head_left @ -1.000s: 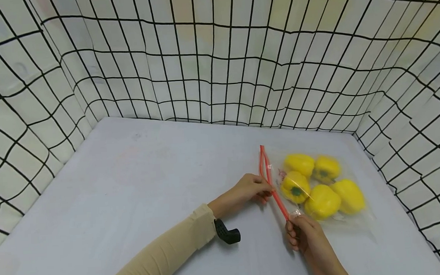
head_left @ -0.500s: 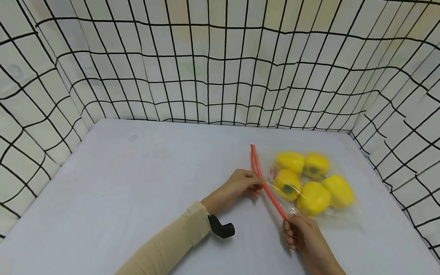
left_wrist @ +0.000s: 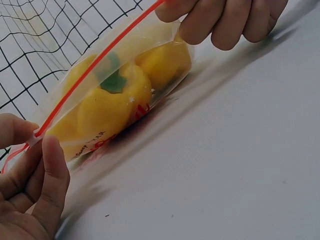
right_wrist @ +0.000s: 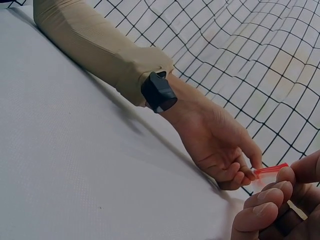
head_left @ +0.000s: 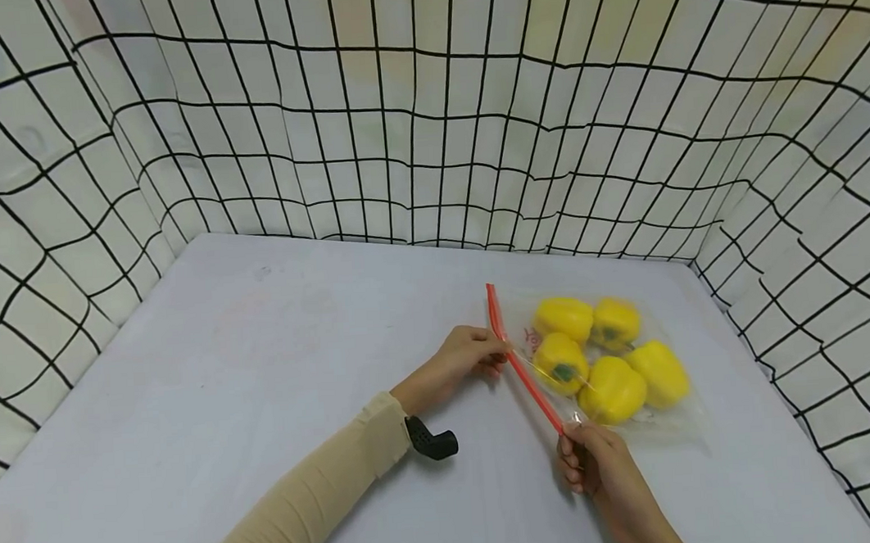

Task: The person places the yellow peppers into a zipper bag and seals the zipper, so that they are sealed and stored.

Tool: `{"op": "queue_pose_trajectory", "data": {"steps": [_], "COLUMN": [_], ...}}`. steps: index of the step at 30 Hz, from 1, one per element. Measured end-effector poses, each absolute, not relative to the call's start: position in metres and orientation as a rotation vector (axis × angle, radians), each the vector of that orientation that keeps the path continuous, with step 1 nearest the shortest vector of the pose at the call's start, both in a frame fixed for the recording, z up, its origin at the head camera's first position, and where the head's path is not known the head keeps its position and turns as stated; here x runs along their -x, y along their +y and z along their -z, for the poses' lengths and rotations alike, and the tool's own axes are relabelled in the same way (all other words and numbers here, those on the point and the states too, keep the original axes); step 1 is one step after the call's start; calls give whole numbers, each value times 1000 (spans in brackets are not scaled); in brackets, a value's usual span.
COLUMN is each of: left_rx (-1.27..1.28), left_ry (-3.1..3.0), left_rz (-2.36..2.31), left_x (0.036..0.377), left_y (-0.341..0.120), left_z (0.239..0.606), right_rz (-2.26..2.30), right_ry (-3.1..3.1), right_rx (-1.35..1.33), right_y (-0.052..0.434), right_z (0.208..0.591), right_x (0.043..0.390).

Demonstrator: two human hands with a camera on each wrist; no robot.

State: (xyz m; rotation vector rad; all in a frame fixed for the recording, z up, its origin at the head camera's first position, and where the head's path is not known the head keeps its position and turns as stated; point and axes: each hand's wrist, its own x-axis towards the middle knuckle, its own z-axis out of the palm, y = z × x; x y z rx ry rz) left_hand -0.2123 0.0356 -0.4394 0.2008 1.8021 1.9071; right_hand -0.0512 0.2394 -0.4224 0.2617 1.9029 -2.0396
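Observation:
A clear zip bag with a red zip seal lies on the table, holding several yellow bell peppers. My left hand pinches the seal partway along; the left wrist view shows a small pale slider between thumb and finger of that hand. At the near end of the seal, my right hand pinches the bag's corner. Its curled fingers show in the right wrist view. Green stem and printed lettering appear through the plastic.
A white-covered table spreads left of the bag. Black grid netting over pale sheets walls the back and both sides. A black wrist-worn device sits at the left sleeve's cuff.
My left hand has moved along the seal toward its far end, and the bag has shifted left. The two red strips beyond that hand, earlier apart, now lie together. My right hand keeps its hold.

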Motion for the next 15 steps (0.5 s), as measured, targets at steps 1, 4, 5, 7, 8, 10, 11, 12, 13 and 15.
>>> {"op": "queue_pose_trajectory", "data": {"steps": [1,4,5,7,8,10,11,12,13,15], "left_rx": [-197,-187,-186,-183,-182,-178,-176,-172,-167,-148], "left_ry": [1809,1823,1826,1825,1825,1826,1829,1831,1834,1838], "left_rz": [-1909,-1919,-1923,-1929,-1931,-1934,-1937,-1940,-1943,-1948], "left_x": [213,214,214,215,216,218,218,219,220,222], "left_y": [35,33,32,31,30,29,28,27,26,25], "left_z": [439,438,438,438,439,439,439,440,440,440], "right_rz": [2039,2035,2034,2031,2029,2027,2026,2023,2020,2009], "right_ry": [1905,1905,1905,1904,1903,1902,1900,1897,1893,1880], "right_rx": [-255,-243,-240,-235,-233,-231,-232,-232,-233,-223], "right_y": [240,240,240,241,241,241,241,241,241,242], "right_z": [422,423,423,423,423,423,424,424,424,424], "right_x": [51,51,51,51,51,51,50,50,50,50]}}
